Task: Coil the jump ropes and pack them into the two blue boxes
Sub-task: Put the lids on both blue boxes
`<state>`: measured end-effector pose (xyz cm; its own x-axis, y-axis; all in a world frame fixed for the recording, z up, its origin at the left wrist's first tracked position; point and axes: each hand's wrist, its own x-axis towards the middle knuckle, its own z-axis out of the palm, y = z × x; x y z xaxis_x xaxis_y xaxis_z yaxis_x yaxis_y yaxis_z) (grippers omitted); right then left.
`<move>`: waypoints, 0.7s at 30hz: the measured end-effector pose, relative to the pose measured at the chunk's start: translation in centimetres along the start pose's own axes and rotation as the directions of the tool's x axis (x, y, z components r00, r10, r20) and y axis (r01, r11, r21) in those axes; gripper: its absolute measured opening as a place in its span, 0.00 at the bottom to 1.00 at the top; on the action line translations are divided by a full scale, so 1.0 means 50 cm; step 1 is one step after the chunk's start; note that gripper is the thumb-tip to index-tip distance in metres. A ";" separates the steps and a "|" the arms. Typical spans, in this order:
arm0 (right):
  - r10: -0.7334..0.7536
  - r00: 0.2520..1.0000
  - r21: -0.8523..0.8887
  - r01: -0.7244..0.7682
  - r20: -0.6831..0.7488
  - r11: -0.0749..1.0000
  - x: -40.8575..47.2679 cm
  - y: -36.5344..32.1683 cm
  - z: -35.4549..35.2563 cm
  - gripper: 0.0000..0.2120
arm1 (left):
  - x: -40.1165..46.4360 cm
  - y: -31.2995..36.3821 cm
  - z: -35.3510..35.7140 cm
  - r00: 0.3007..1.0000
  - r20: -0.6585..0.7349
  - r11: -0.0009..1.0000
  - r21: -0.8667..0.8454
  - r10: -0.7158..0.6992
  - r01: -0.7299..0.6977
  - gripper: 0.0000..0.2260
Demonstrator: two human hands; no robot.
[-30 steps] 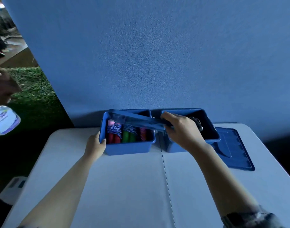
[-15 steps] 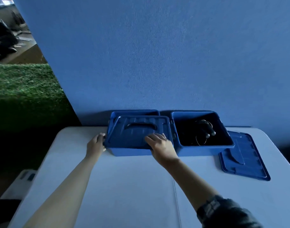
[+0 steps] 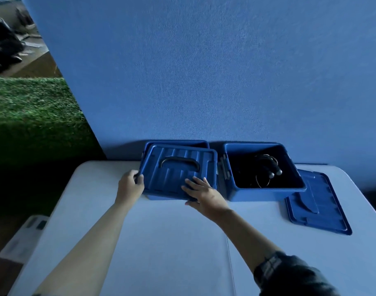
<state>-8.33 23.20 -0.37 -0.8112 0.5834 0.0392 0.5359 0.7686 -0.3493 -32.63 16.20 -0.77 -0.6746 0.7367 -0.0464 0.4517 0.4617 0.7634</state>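
Two blue boxes stand side by side at the table's far edge. A blue lid (image 3: 178, 167) with a dark handle lies slightly askew on the left box (image 3: 195, 143), hiding its contents. My left hand (image 3: 130, 185) grips the lid's left edge. My right hand (image 3: 204, 194) holds the lid's front edge, fingers spread flat on top and thumb underneath. The right box (image 3: 266, 192) is uncovered, with a dark coiled jump rope (image 3: 268, 167) inside. A second blue lid (image 3: 317, 204) lies flat on the table to the right of it.
The white folding table (image 3: 161, 242) has a seam down its middle. A blue wall (image 3: 204, 71) rises directly behind the boxes. Green artificial turf (image 3: 33, 107) and a floor lie off to the left, and a white object (image 3: 22, 238) sits below the table's left edge.
One second ago my right hand held the lid tilted above the left box, coloured ropes showing inside. The lid has come down onto the box and now covers the ropes.
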 end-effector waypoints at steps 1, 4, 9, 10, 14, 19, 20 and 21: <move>0.004 1.000 -0.009 -0.004 0.021 1.000 0.001 0.000 -0.004 0.27 | 0.000 -0.001 0.000 1.000 -0.003 1.000 0.005 0.002 -0.002 0.09; 0.030 0.997 -0.049 -0.027 0.064 0.998 -0.002 -0.003 -0.011 0.28 | 0.001 -0.002 0.001 1.000 -0.013 1.000 0.024 0.009 -0.009 0.09; -0.002 0.995 -0.117 -0.009 -0.097 0.993 -0.014 -0.017 -0.015 0.22 | 0.004 -0.007 0.006 1.000 -0.018 0.999 0.037 0.021 -0.020 0.10; -0.018 0.991 -0.140 0.000 -0.130 0.990 -0.014 -0.018 -0.016 0.21 | 0.002 -0.007 0.008 0.999 -0.021 0.999 0.030 0.024 -0.024 0.10; -0.082 0.976 -0.240 0.032 -0.204 0.970 -0.009 -0.021 -0.030 0.18 | -0.004 -0.007 0.016 1.000 -0.025 1.000 -0.009 -0.014 0.014 0.05; -0.112 0.980 -0.282 0.062 -0.164 0.957 -0.008 -0.016 -0.038 0.18 | -0.005 -0.016 0.014 0.999 0.010 0.999 -0.002 0.037 -0.037 0.10; -0.095 0.988 -0.265 0.059 -0.124 0.963 -0.006 -0.012 -0.040 0.18 | -0.007 -0.016 0.013 0.999 0.020 0.999 0.002 0.044 -0.044 0.08; -0.059 0.996 -0.226 0.041 -0.072 0.973 -0.005 -0.005 -0.044 0.18 | -0.011 -0.014 0.014 0.998 0.032 0.998 -0.002 0.055 -0.055 0.05</move>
<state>-7.76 23.46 1.76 -0.8225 0.5543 0.1272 0.5409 0.8316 -0.1263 -32.19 15.83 -1.72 -0.6296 0.7765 -0.0247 0.4869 0.4191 0.7663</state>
